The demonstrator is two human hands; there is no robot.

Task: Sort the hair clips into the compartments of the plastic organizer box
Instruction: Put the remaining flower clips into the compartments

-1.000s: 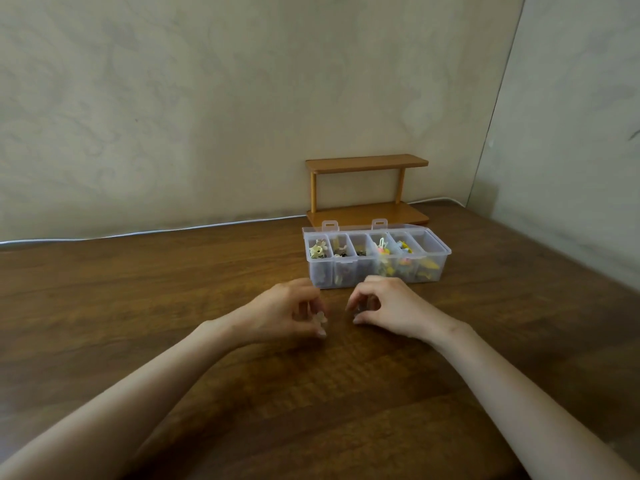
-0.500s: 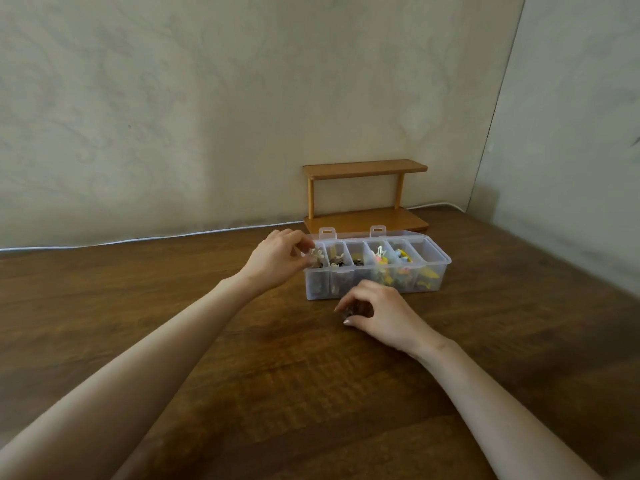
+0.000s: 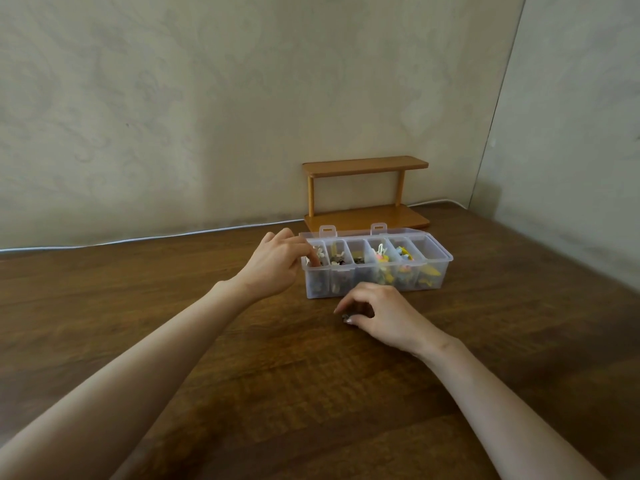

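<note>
Two hands, left grip [image 3: 273, 268] in leftmost compartment of organizer box [image 3: 447, 260], hold unclear, right grip [image 3: 384, 317] pinching clip [image 3: 346, 319]

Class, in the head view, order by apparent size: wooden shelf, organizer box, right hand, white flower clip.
1. The wooden shelf and organizer box: about alike, unranked; the shelf stands farther.
2. The right hand.
3. The white flower clip.

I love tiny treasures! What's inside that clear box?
Six compartments of the organizer box hold hair clips: pale at the left, dark in the middle, pink, blue and yellow rightward. The left hand covers part of the leftmost compartment, so what's under it is hidden.
</note>
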